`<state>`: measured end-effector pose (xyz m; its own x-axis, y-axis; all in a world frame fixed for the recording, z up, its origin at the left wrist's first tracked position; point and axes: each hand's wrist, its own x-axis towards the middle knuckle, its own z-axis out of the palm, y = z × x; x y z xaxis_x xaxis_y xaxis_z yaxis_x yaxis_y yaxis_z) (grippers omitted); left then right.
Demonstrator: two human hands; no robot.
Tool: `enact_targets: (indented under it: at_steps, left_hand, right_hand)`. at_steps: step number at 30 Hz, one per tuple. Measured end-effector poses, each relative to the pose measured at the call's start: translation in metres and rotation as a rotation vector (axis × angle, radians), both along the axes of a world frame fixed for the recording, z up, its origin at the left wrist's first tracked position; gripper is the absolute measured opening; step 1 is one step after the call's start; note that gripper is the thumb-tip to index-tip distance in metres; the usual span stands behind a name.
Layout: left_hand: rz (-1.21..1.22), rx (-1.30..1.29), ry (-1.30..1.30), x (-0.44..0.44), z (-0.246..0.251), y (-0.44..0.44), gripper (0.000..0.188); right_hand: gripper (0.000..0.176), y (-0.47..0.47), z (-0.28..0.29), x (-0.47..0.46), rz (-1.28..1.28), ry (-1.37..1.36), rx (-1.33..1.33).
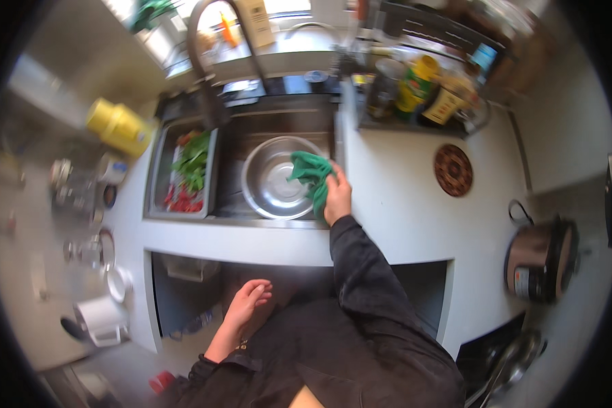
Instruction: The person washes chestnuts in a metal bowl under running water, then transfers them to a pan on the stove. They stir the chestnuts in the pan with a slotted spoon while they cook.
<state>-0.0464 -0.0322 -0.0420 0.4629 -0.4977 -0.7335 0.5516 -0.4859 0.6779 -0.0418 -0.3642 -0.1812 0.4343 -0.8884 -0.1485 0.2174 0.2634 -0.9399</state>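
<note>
My right hand (339, 196) grips a crumpled green cloth (311, 170) over the right edge of the sink (224, 204). Part of the cloth hangs over a round stainless steel bowl (265, 163), which sits in the basin and shows only bare metal inside. Close to my body, below the counter's front edge, my left hand (250, 298) hangs with loosely curled fingers and holds nothing. At the sink's left, a metal tray (154, 191) contains green leaves (193, 160) and red pieces of food (183, 201).
A dark faucet (211, 102) arches over the sink. Bottles (418, 84) crowd a rack at the back right, near a round brown trivet (453, 170). A rice cooker (538, 262) stands at right; a yellow container (120, 127), jars and white mugs (102, 313) line the left side.
</note>
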Motion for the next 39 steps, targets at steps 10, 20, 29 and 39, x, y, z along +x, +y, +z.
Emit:
enact_targets:
  at_steps: [10, 20, 29, 39]
  left_hand:
    - [0.29, -0.012, -0.025, -0.018, -0.019, 0.054, 0.026]
    - [0.16, -0.152, -0.436, 0.091, -0.042, 0.004, 0.022]
    - [-0.08, 0.462, -0.665, 0.234, -0.183, -0.134, 0.041]
    - [-0.03, 0.387, -0.054, 0.224, -0.162, -0.163, 0.037]
  right_hand:
    - [0.045, -0.056, 0.158, -0.1, 0.057, -0.21, -0.079]
    - [0.048, -0.013, 0.025, -0.161, 0.118, 1.035, -0.746]
    - [0.034, -0.001, 0.091, -0.01, 0.475, -0.048, 0.314]
    - [0.042, -0.188, 0.142, -0.148, 0.968, 1.175, -0.809]
